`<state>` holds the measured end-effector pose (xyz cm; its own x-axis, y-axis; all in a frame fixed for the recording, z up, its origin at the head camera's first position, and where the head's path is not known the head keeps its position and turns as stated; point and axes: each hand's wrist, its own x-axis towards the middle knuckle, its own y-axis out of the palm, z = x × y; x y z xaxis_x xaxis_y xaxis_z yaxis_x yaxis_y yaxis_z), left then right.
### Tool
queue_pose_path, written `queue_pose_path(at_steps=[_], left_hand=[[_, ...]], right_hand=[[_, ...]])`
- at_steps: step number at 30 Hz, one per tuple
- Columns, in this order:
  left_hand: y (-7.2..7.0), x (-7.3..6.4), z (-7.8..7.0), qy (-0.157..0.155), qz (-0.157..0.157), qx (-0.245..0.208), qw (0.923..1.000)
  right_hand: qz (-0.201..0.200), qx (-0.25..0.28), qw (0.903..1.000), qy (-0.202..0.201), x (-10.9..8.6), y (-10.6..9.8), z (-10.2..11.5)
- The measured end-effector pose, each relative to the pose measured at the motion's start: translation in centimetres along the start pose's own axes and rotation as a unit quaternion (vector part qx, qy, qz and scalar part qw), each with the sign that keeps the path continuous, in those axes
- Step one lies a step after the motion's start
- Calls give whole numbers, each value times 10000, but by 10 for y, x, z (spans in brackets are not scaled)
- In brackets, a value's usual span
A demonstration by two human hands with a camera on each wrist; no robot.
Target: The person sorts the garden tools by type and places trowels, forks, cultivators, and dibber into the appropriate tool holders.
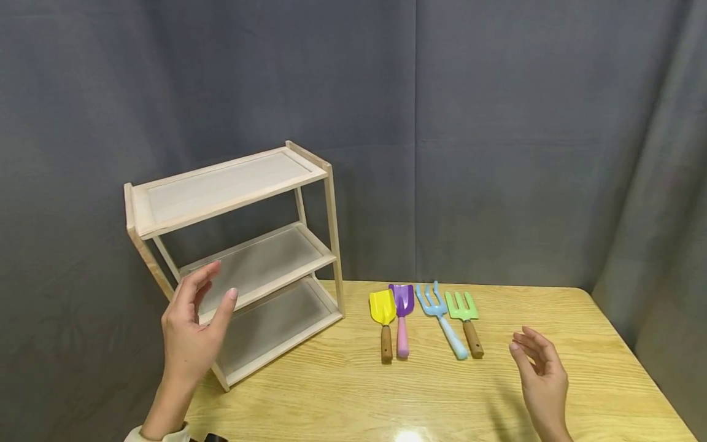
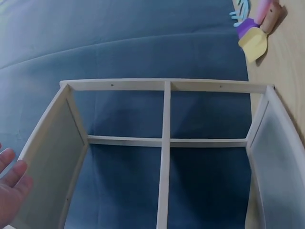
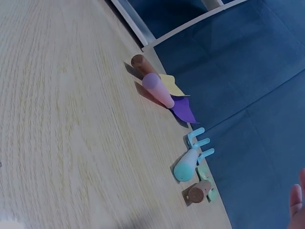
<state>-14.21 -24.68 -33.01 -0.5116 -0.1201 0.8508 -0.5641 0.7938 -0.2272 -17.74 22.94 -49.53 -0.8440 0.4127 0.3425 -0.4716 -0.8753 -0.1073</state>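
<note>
My left hand [image 1: 190, 325] hovers in front of the three-tier wooden shelf [image 1: 326, 209], thumb and fingers apart with nothing between them. Over the table's right part my right hand [image 1: 541, 377] hangs with loosely bent fingers and holds nothing. Between the two lie small garden tools in a row: a hand trowel with a yellow blade [image 1: 382, 307] and wooden handle, a purple trowel [image 1: 402, 299] with a pink handle, a light blue hand fork [image 1: 450, 331], and a green hand fork [image 1: 463, 307] with a wooden handle. Nearest my right hand is the green fork.
The wooden table [image 1: 342, 402] ends at a grey curtain [image 1: 497, 141] behind and at the right. The shelf stands angled at the table's left, its tiers bare. A sleeve cuff [image 1: 160, 434] shows at my left wrist.
</note>
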Motion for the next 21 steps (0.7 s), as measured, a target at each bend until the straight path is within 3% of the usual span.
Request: queue_pose_path(at_steps=[8, 15, 21], left_hand=[[-8, 17, -25, 193, -268, -148, 9993], [-19, 29, -13, 363, -524, 28, 9980], [-29, 43, -19, 270, -751, 148, 9967]], right_hand=[[-125, -296, 9994, 113, 1, 5, -6], [-233, -337, 9988, 250, 2, 7, -11], [-167, -283, 9989, 327, 6, 8, -13]])
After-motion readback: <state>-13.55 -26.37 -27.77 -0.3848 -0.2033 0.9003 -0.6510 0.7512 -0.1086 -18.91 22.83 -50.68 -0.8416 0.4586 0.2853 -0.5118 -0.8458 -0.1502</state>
